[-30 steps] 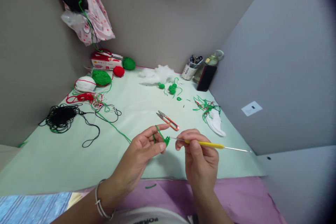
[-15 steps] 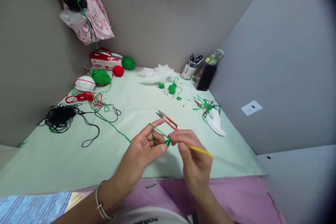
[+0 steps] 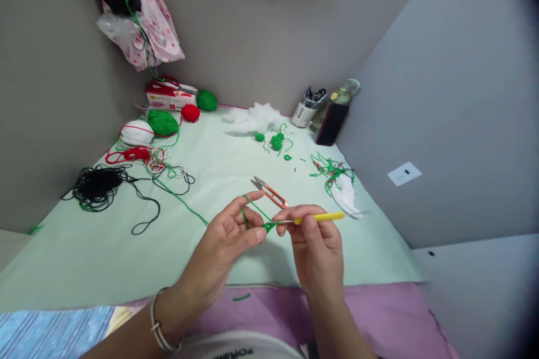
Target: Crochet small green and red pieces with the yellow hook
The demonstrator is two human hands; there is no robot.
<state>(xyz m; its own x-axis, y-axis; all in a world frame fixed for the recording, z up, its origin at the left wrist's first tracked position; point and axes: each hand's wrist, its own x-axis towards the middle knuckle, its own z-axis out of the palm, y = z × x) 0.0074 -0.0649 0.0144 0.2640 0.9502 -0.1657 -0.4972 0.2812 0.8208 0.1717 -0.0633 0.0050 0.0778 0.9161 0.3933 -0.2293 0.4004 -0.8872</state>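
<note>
Between thumb and fingers, my left hand (image 3: 229,235) pinches a small green crochet piece (image 3: 270,226). Green yarn (image 3: 185,206) runs from the left over the table, around my left fingers and across to the piece. My right hand (image 3: 315,241) is closed around the yellow handle of a crochet hook (image 3: 324,217); its thin metal tip reaches the green piece at a loop of yarn. Just beyond my fingers lie orange thread snips (image 3: 273,194) on the pale green cloth.
Black cord (image 3: 99,185), a white yarn ball (image 3: 137,133) and green and red balls sit at the left. White stuffing (image 3: 255,119) and small green crocheted bits (image 3: 277,141) lie at the back. A phone (image 3: 332,124), pen cup (image 3: 305,111) and yarn scraps (image 3: 332,171) are on the right.
My right hand has turned the crochet hook from slanting down to the right to nearly level. The green piece now looks stretched toward the hook. My left hand has hardly moved.
</note>
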